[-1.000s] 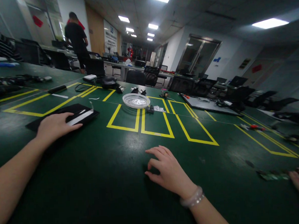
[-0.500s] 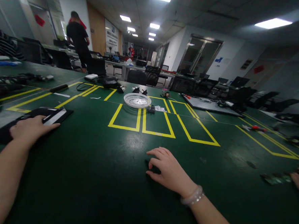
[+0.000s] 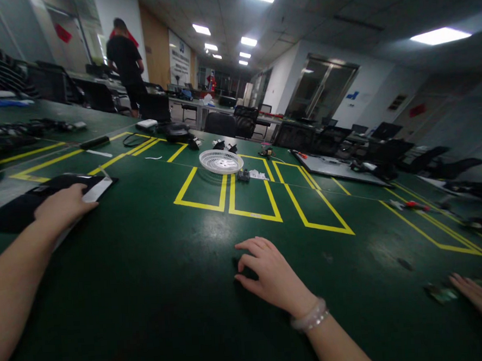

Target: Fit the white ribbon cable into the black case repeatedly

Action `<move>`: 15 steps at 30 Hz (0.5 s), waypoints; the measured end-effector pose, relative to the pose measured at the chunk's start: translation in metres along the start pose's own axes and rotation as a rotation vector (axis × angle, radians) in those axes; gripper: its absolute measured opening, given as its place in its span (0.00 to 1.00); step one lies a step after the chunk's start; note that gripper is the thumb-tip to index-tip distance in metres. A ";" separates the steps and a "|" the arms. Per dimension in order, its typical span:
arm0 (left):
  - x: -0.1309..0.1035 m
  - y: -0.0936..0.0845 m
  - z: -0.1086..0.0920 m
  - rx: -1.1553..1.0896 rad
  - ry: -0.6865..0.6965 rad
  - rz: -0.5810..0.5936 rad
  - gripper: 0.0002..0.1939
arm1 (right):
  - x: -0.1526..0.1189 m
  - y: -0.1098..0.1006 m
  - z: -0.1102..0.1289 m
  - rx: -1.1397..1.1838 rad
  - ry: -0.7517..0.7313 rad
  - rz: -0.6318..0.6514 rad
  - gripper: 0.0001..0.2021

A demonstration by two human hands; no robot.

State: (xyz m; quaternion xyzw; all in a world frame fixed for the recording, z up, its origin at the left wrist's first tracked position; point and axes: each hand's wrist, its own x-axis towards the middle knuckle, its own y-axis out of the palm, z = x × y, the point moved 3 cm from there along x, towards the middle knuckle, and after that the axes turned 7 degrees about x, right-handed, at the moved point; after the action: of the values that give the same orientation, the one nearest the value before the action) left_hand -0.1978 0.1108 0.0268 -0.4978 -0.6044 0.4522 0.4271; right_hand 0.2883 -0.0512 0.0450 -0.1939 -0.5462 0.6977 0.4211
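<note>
My left hand (image 3: 65,208) lies at the left with its fingers closed over a flat white strip (image 3: 99,189). The strip's far end shows beyond my fingers, and a sliver shows below my palm; the rest is covered. Under and beside it is a flat black pad-like thing (image 3: 9,208) on the green table (image 3: 149,284). My right hand (image 3: 267,274), with a pale bracelet at the wrist, rests on the tabletop, fingers loosely curved, thumb apart, holding nothing. Ahead of it sits a round white slotted basket (image 3: 221,161), with a small dark part (image 3: 244,176) beside it.
Yellow tape (image 3: 255,216) marks several rectangles on the table. At the right edge another person's hand (image 3: 476,294) touches small green boards (image 3: 440,293). A laptop-like silver panel (image 3: 338,169) lies at the far right. Dark cables (image 3: 37,126) lie at far left.
My left hand has shifted slightly right, and the white strip has moved with it. The other person's hand has slid left over the green boards. My right hand stays put.
</note>
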 end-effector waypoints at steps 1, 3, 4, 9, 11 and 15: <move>0.000 0.001 -0.008 0.012 -0.002 0.024 0.45 | 0.000 0.000 0.000 -0.004 -0.002 -0.002 0.05; -0.004 0.004 -0.032 0.011 0.055 0.077 0.41 | 0.000 -0.001 0.001 -0.008 -0.006 -0.005 0.05; -0.007 0.006 -0.049 -0.005 0.123 0.098 0.39 | 0.000 -0.001 0.001 -0.008 -0.008 -0.007 0.05; -0.055 0.025 -0.147 -0.143 0.613 0.196 0.29 | 0.001 -0.002 0.005 -0.012 -0.036 -0.047 0.08; -0.085 0.035 -0.180 -0.212 0.809 0.247 0.27 | 0.001 -0.001 0.006 -0.015 -0.045 -0.060 0.09; -0.132 0.047 -0.215 -0.325 1.073 0.335 0.27 | 0.002 0.002 0.008 0.040 -0.062 -0.035 0.08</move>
State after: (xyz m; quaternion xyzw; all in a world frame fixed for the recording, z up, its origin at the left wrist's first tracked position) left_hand 0.0380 0.0114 0.0214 -0.8052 -0.2781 0.0996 0.5142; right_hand 0.2806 -0.0542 0.0464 -0.1544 -0.5483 0.7066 0.4199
